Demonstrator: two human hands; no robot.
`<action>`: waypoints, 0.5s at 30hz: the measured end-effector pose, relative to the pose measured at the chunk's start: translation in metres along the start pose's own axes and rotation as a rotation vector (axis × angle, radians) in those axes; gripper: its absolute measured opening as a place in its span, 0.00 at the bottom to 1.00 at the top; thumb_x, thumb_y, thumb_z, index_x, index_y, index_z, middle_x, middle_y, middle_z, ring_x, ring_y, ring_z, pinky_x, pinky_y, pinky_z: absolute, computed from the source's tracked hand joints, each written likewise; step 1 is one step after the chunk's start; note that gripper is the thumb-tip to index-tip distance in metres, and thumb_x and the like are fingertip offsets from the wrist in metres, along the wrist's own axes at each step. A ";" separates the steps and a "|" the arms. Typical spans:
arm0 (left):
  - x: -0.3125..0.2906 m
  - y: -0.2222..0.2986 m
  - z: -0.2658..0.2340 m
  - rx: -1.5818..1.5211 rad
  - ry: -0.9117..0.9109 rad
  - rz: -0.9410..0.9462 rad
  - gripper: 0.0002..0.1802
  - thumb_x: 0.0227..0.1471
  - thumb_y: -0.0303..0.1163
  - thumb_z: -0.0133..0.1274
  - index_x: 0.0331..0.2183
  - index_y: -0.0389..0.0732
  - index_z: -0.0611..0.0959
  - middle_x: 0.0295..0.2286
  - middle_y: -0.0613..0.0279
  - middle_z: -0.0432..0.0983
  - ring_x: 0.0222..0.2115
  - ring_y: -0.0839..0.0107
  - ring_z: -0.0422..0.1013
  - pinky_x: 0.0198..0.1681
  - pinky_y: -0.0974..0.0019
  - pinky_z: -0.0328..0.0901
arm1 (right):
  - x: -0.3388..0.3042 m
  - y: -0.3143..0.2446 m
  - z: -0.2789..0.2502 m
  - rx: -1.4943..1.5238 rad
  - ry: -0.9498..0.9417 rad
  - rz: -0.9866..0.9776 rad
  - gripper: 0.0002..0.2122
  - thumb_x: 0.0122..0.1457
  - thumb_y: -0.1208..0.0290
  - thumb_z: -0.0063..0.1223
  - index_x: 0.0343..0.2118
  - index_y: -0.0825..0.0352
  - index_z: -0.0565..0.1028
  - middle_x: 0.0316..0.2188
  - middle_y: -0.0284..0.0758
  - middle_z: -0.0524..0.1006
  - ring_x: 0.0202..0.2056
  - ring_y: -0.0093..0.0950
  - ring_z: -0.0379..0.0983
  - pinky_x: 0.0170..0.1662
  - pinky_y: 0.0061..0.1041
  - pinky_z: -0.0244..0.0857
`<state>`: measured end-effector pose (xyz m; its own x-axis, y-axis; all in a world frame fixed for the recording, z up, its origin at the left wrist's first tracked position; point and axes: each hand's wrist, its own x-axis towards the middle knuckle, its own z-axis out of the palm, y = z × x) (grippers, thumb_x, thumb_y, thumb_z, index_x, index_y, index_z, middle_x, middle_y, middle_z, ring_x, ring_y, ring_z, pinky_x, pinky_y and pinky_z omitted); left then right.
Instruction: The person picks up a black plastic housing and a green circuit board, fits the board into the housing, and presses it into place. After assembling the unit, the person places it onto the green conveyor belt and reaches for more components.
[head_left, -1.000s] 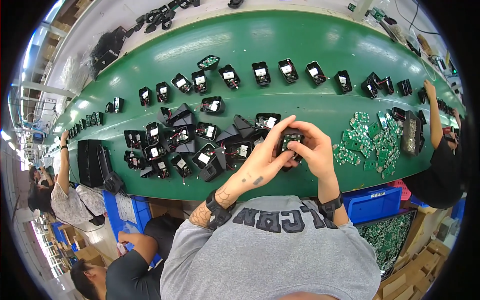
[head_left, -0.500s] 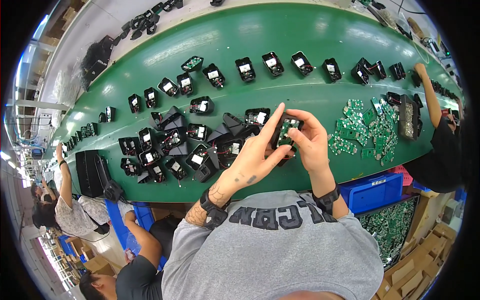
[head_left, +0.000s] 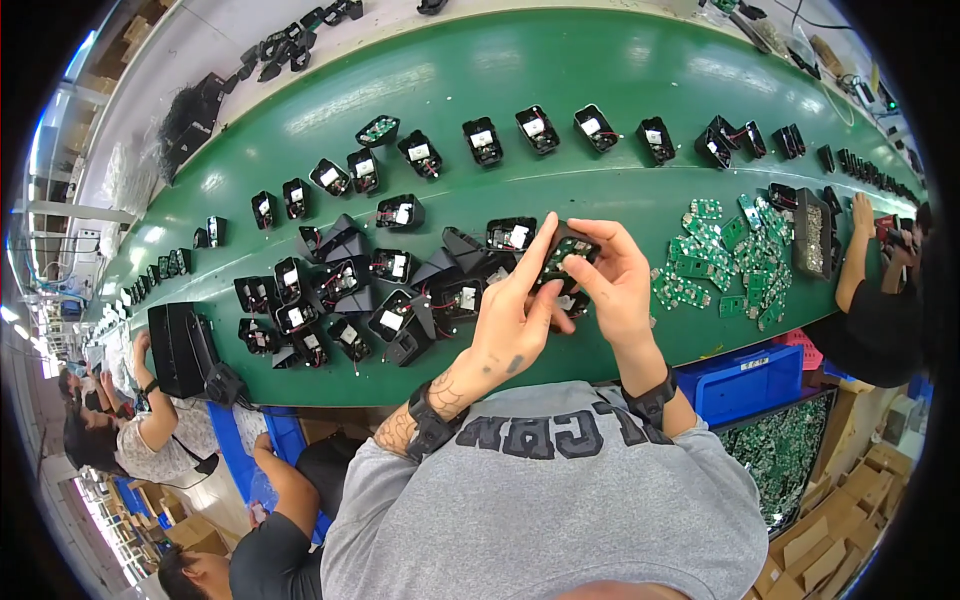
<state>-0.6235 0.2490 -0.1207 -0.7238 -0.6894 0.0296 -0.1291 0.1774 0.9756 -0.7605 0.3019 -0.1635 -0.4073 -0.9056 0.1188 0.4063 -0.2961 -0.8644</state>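
Observation:
Both of my hands are round a small black plastic housing with a green circuit board (head_left: 570, 247) at its open face. My left hand (head_left: 512, 318) supports it from the left, fingers straight along its side and thumb at its lower edge. My right hand (head_left: 620, 285) wraps its right side, with the thumb pressed on the board. The housing is tilted, and my fingers hide much of it. Just left of my hands lies an open black housing (head_left: 511, 234) with a white part inside. Loose green circuit boards (head_left: 697, 267) are piled to the right.
Open black housings (head_left: 482, 142) with wires stand in a row across the green table (head_left: 580, 60). More housings (head_left: 340, 280) cluster at left. A bin of small metal parts (head_left: 818, 240) stands at right, a blue crate (head_left: 750, 385) below the edge. Co-workers sit on both sides.
The housing in my hands has tilted a little and my fingers have shifted on it. The far row appears slightly further left. At right, a co-worker's hand has drawn back from the row.

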 end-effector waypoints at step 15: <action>0.073 0.001 -0.014 -0.028 -0.412 -0.112 0.32 0.60 0.26 0.43 0.63 0.49 0.55 0.32 0.61 0.75 0.17 0.80 0.67 0.20 0.75 0.65 | 0.014 -0.007 -0.032 -0.050 0.201 -0.032 0.18 0.57 0.79 0.55 0.50 0.72 0.68 0.40 0.37 0.76 0.39 0.22 0.73 0.42 0.19 0.68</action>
<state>-0.6670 0.1886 -0.1148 -0.9174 -0.3641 -0.1605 -0.2080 0.0948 0.9735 -0.7955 0.3016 -0.1712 -0.5767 -0.8154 0.0508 0.3517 -0.3040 -0.8854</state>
